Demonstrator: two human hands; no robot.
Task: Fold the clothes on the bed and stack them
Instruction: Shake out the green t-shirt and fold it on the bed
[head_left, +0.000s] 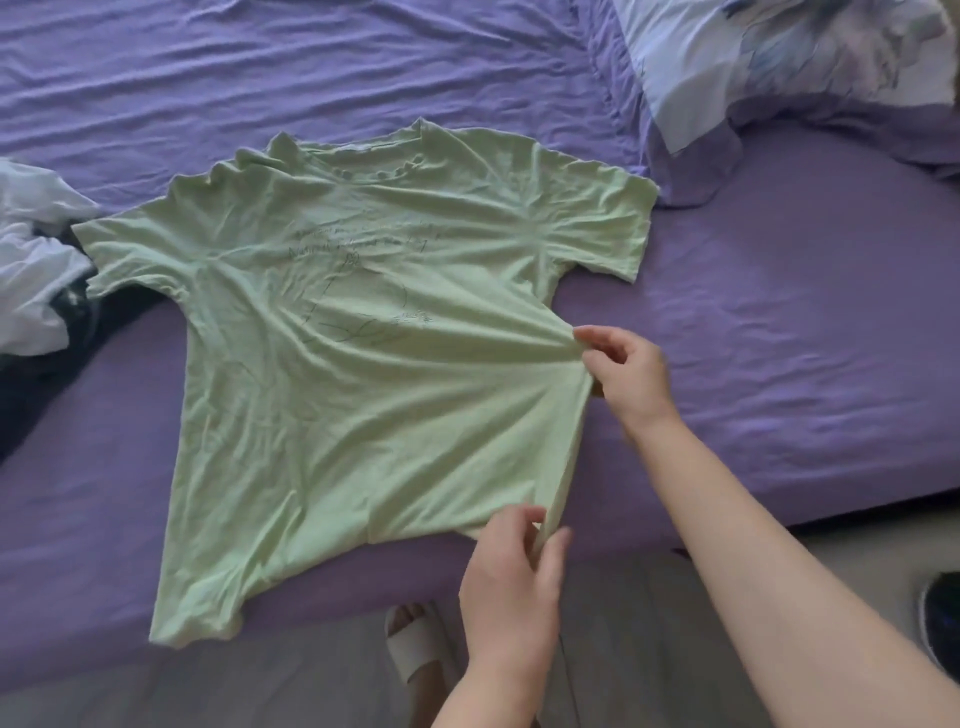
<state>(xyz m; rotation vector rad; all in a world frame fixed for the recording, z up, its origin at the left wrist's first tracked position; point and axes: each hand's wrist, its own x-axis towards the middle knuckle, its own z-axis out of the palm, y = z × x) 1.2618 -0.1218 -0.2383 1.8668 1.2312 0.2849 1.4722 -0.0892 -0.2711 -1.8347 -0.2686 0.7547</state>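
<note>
I'm starting the first fold on the pale green T-shirt (363, 364), spread flat on the purple bed sheet (779, 338), collar away from me, hem toward me. My right hand (626, 374) pinches its side seam, my left hand (511, 577) the hem corner. Next I should probably carry that edge across.

T-shirt (363, 364) pale green, thin dark line drawing and script on chest; bed sheet (779, 338) plain purple; pillow (779, 57) white-blue, blurry floral print; crumpled clothes (31, 270) white and black; slipper (415, 654) white
</note>
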